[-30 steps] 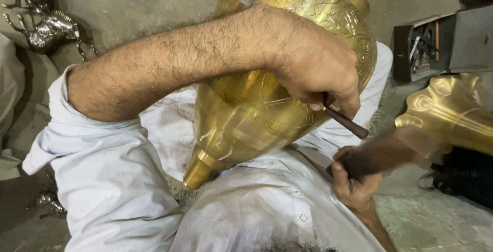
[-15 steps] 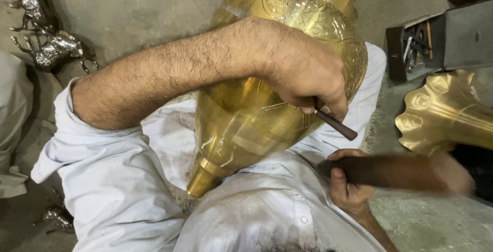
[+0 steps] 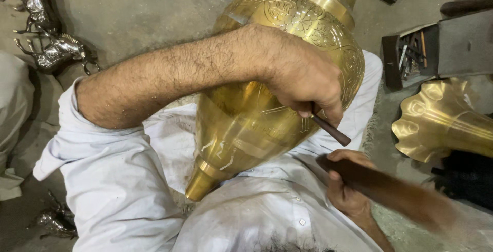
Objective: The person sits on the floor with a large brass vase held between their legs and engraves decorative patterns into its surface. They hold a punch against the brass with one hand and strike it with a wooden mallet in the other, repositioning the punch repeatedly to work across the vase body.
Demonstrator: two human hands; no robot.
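A large engraved brass vase (image 3: 267, 93) lies tilted across my lap, its narrow foot pointing toward me. My left hand (image 3: 303, 80) reaches over the vase's body and grips a thin dark chisel (image 3: 331, 130), whose tip rests against the brass. My right hand (image 3: 349, 185) holds a dark wooden mallet (image 3: 395, 193) just below the chisel's free end; the mallet is motion-blurred toward the lower right. My white clothing lies under the vase.
A fluted brass piece (image 3: 441, 118) lies at the right, with a dark tray of small tools (image 3: 411, 57) behind it. Silvery horse figurines (image 3: 46, 46) stand at the upper left, another metal figurine (image 3: 56, 218) at the lower left. The floor is grey concrete.
The mallet has swung from pointing up-right, through level, to angled down-right, its handle end nearer the chisel. My left hand and the chisel have stayed on the vase.
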